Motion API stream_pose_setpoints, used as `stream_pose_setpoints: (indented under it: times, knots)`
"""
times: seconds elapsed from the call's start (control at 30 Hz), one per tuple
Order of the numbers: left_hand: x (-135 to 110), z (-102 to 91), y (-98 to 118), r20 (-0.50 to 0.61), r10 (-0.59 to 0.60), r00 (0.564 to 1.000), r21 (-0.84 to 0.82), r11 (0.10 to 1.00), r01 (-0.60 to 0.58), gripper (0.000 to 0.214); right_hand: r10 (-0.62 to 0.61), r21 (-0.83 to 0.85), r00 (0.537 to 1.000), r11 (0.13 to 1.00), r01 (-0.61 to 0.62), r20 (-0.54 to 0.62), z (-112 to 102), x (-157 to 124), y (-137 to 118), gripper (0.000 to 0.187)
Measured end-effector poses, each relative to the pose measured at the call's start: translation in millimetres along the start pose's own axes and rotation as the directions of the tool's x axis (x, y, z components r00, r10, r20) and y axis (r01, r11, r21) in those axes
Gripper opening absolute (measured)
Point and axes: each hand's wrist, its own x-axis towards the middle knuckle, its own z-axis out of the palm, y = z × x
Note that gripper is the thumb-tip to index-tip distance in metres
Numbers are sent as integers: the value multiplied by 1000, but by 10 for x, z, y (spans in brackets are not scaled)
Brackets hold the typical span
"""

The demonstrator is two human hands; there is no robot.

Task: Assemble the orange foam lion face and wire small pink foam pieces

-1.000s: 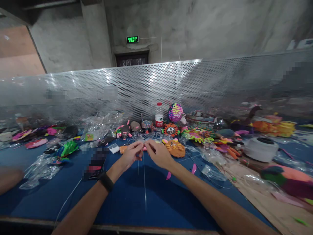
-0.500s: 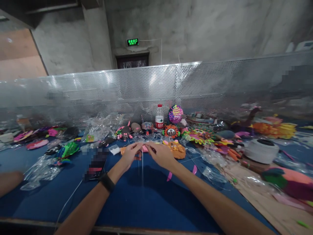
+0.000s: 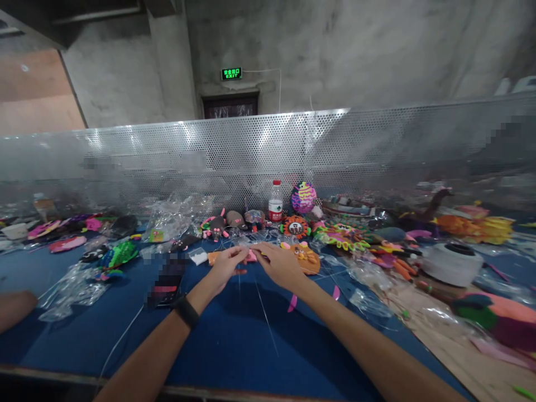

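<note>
My left hand point(image 3: 226, 269), with a dark band on its wrist, has thumb and fingers pinched together. Close by on the right, my right hand point(image 3: 280, 266) is pinched too, its fingertips almost meeting the left ones. A thin clear thread point(image 3: 266, 316) trails down from between the hands over the blue table; just where each pinch grips it is too fine to see. Behind the fingertips shows a small pink piece point(image 3: 252, 255); whether it is touched cannot be made out. An orange animal-face clay piece point(image 3: 309, 259) lies just beyond my right hand.
A phone point(image 3: 168, 282) with a cable lies left of my left forearm. Clay animals, plastic wrap point(image 3: 178, 215) and a water bottle point(image 3: 275, 204) line the back by a perforated metal screen point(image 3: 234, 148). At right stands a white spool point(image 3: 452, 264). Another person's arm point(image 3: 17, 309) enters from the left.
The thread's hanging end has swung from straight down to a slant toward the right. My fingertips have drawn slightly apart. The whole view has shifted a little.
</note>
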Motion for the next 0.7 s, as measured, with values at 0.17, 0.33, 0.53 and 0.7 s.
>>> stream_pose_setpoints:
  times: [0.17, 0.33, 0.53, 0.7]
  knots:
    - [5, -1, -24, 45, 10, 999, -5, 1000, -10, 35, 41, 35, 999, 999, -40, -28, 44, -6, 21, 26]
    - [8, 2, -6, -6, -17, 1000, 21, 1000, 17, 35, 36, 47, 999, 998, -34, -31, 40, -5, 27, 25]
    - [15, -19, -3, -16, 2, 1000, 44, 999, -1, 32, -2, 23, 1000, 1000, 2, 18, -33, 3, 34, 28]
    - [19, -44, -8, 32, 20, 999, 142, 990, -24, 33, -83, -2, 989, 996, 84, 122, -87, 12, 92, 31]
